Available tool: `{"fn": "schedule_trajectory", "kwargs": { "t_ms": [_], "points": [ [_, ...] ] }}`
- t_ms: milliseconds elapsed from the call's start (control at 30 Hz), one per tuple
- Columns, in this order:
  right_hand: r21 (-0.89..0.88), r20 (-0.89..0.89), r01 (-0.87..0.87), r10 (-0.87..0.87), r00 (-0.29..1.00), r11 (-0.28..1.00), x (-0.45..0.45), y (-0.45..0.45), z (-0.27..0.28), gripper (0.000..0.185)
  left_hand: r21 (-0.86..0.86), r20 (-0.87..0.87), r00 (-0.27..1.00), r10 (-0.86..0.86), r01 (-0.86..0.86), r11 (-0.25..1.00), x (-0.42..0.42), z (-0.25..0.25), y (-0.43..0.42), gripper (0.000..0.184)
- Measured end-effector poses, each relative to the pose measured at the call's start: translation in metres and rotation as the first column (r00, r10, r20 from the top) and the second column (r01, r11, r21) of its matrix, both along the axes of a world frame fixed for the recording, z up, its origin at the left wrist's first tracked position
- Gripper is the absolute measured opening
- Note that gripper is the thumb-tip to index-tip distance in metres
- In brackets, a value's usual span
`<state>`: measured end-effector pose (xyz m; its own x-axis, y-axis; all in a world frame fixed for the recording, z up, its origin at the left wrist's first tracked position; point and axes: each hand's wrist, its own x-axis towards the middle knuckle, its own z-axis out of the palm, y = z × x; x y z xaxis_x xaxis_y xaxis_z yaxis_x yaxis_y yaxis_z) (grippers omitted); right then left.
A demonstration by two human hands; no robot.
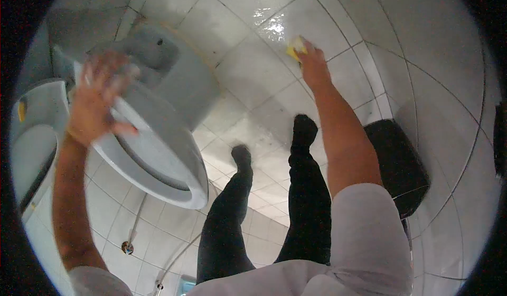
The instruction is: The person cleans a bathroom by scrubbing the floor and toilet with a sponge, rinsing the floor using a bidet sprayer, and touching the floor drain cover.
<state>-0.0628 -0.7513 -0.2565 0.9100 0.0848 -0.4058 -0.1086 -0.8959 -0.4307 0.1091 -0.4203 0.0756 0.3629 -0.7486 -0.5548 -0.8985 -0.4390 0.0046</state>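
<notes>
My right hand [312, 61] is closed round a yellow sponge [297, 48], low over the tiled floor near a wet, shiny patch [274, 29]. Over the near part of the toilet [182, 85], at the left, is my left hand [103, 98]. Its fingers are spread and blurred by motion, and nothing shows in its grasp. The raised toilet seat [198, 185] lies just below that hand; whether the hand touches it I cannot tell.
A black bin [398, 164] stands against the wall beside my right arm. My dark-socked feet are on the floor tiles [259, 77]. Another white fixture [39, 127] is at the far left, and a thin hose [179, 256] runs along the tiled wall.
</notes>
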Motion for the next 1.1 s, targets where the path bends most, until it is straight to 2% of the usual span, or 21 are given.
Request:
{"fn": "schedule_trajectory", "kwargs": {
  "t_ms": [67, 100, 133, 167, 200, 233, 267, 300, 367, 433, 467, 500, 567, 633, 667, 733, 800, 867, 1000, 1067, 1100],
  "points": [
    [-0.006, 0.169, -0.042, 0.042, 0.985, 0.999, -0.041, -0.041, -0.034, 0.035, -0.009, -0.137, 0.973, 0.184, -0.187, 0.982, -0.068, 0.015, -0.029, 0.082],
    [0.271, -0.213, 0.500, -0.456, 0.864, 0.822, -0.036, -0.049, 0.003, 0.033, 0.004, -0.201, 0.937, 0.285, -0.290, 0.957, -0.104, 0.017, -0.035, 0.079],
    [-0.237, 0.370, -0.032, 0.120, 0.921, 0.971, -0.070, -0.091, -0.040, 0.030, -0.002, -0.159, 0.923, 0.351, -0.356, 0.935, -0.139, 0.012, -0.039, 0.070],
    [-0.320, 0.292, 0.085, 0.013, 0.956, 0.944, -0.067, -0.103, -0.034, 0.029, -0.012, -0.116, 0.902, 0.416, -0.421, 0.907, -0.166, 0.003, -0.042, 0.062],
    [-0.412, 0.219, 0.192, -0.108, 0.970, 0.891, -0.062, -0.108, -0.023, 0.029, -0.011, -0.119, 0.898, 0.424, -0.428, 0.904, -0.182, -0.008, -0.048, 0.062],
    [-0.413, 0.216, 0.186, -0.103, 0.971, 0.891, -0.049, -0.104, -0.018, 0.029, -0.181, -0.087, 0.836, 0.541, -0.548, 0.817, -0.194, -0.018, -0.054, 0.053],
    [-0.282, 0.200, 0.270, -0.218, 0.955, 0.921, -0.030, -0.093, -0.016, 0.029, -0.349, -0.075, 0.754, 0.653, -0.633, 0.691, -0.201, -0.026, -0.060, 0.045],
    [-0.144, 0.164, 0.351, -0.328, 0.930, 0.925, -0.015, -0.075, -0.019, 0.030, -0.344, -0.073, 0.748, 0.659, -0.639, 0.688, -0.204, -0.031, -0.064, 0.045],
    [-0.333, 0.295, 0.095, 0.008, 0.956, 0.938, 0.007, -0.015, -0.030, 0.031, -0.375, 0.005, 0.640, 0.768, -0.711, 0.595, -0.207, -0.036, -0.068, 0.038],
    [-0.132, 0.167, -0.102, 0.123, 0.978, 0.986, 0.020, 0.063, -0.019, 0.032, -0.334, 0.052, 0.623, 0.781, -0.726, 0.601, -0.210, -0.036, -0.071, 0.039],
    [0.117, 0.065, -0.066, 0.059, 0.996, 0.991, 0.018, 0.099, -0.016, 0.032, -0.329, 0.047, 0.629, 0.776, -0.724, 0.606, -0.209, -0.036, -0.071, 0.039],
    [0.349, -0.049, -0.002, 0.021, 0.999, 0.937, 0.005, 0.128, -0.016, 0.033, -0.329, 0.041, 0.636, 0.770, -0.720, 0.612, -0.209, -0.037, -0.072, 0.039],
    [0.155, 0.158, -0.384, 0.361, 0.919, 0.910, -0.050, 0.163, -0.029, 0.035, -0.326, 0.047, 0.614, 0.788, -0.736, 0.593, -0.209, -0.037, -0.073, 0.039],
    [0.279, 0.062, -0.510, 0.515, 0.855, 0.813, -0.077, 0.159, -0.016, 0.037, -0.346, -0.022, 0.633, 0.774, -0.731, 0.588, -0.210, -0.036, -0.067, 0.039],
    [0.279, 0.070, -0.521, 0.525, 0.848, 0.806, -0.069, 0.156, -0.019, 0.037, -0.339, -0.075, 0.645, 0.761, -0.734, 0.589, -0.212, -0.035, -0.064, 0.048],
    [0.237, 0.044, -0.474, 0.478, 0.877, 0.848, -0.039, 0.140, 0.000, 0.037, -0.363, -0.078, 0.660, 0.747, -0.717, 0.595, -0.212, -0.036, -0.061, 0.046],
    [0.055, 0.146, -0.454, 0.443, 0.885, 0.889, 0.003, 0.132, -0.025, 0.034, -0.398, -0.078, 0.675, 0.734, -0.696, 0.598, -0.213, -0.039, -0.061, 0.044],
    [-0.058, 0.280, -0.342, 0.344, 0.896, 0.938, 0.051, 0.137, -0.012, 0.032, -0.416, -0.048, 0.689, 0.723, -0.672, 0.613, -0.214, -0.041, -0.060, 0.040],
    [-0.092, 0.224, -0.373, 0.384, 0.896, 0.923, 0.048, 0.130, -0.001, 0.029, -0.443, -0.072, 0.678, 0.731, -0.678, 0.586, -0.211, -0.043, -0.062, 0.039],
    [0.070, 0.077, -0.409, 0.404, 0.911, 0.910, 0.010, 0.101, 0.001, 0.027, -0.482, -0.089, 0.675, 0.732, -0.672, 0.562, -0.209, -0.044, -0.060, 0.039],
    [0.022, 0.002, -0.360, 0.360, 0.933, 0.933, -0.005, 0.079, 0.008, 0.027, -0.490, -0.091, 0.675, 0.732, -0.670, 0.558, -0.208, -0.043, -0.058, 0.039]
  ]
}}
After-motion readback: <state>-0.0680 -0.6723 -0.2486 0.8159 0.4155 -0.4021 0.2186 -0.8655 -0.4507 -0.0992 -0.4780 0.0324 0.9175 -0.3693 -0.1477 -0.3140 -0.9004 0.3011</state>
